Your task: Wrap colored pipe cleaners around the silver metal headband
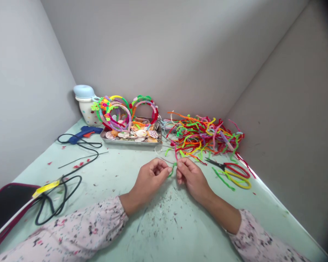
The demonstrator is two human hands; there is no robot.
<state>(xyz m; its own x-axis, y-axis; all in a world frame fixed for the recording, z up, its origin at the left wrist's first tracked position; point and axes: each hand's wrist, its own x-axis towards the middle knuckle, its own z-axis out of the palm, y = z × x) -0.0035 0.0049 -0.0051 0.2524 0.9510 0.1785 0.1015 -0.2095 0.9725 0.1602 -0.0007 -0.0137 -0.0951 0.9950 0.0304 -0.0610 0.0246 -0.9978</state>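
Observation:
Near the middle of the table my left hand (pixel 150 182) and my right hand (pixel 192 178) are close together, fingers pinched. Between them is a short green pipe cleaner (pixel 173 170), with its lower end at my left fingertips and its upper part at my right fingertips. A pink pipe cleaner (pixel 176 151) rises just above my right fingers. Behind the hands a thin pale loop (pixel 156 152) reaches toward the green piece; whether they are joined cannot be made out.
A metal tray (pixel 131 143) holds shells and colourful headbands (pixel 117 112). Tangled pipe cleaners (pixel 207 134) lie right of it, with scissors (pixel 235 173) in front. Left are a blue glue gun (pixel 83 134), a black cable (pixel 80 180), a cup (pixel 87 109) and a dark red-edged object (pixel 8 200).

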